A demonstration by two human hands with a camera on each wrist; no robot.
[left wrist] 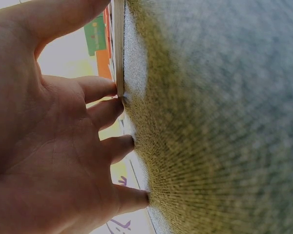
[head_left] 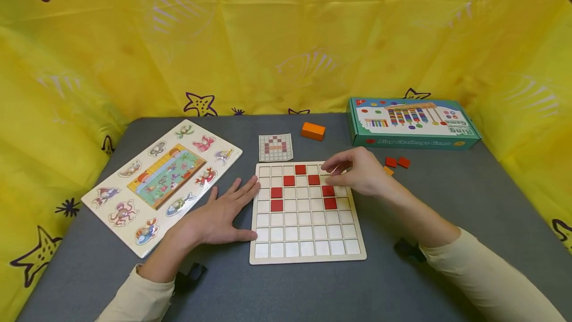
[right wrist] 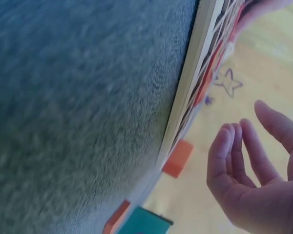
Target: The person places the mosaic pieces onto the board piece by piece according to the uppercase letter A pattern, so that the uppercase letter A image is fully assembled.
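Note:
A pale wooden grid board (head_left: 290,233) lies on the table, with several red square tiles (head_left: 330,203) in its upper cells. My left hand (head_left: 225,215) rests spread beside it, thumb and index fingertip touching its left edge; the left wrist view shows straight fingers against the board's side (left wrist: 119,48). Over the board's upper right corner hovers my right hand (head_left: 362,173), fingers loosely bent. In the right wrist view a gap shows between that thumb and the fingers (right wrist: 219,151), with nothing in it. Behind the board lies a small pattern card (head_left: 275,148) printed with a grid.
Loose red tiles (head_left: 391,162) and a partly hidden orange tile (head_left: 388,170) lie right of the board. An orange block (head_left: 313,131) sits behind it. A green game box (head_left: 415,141) stands at back right; a sea-animal puzzle board (head_left: 147,155) lies left.

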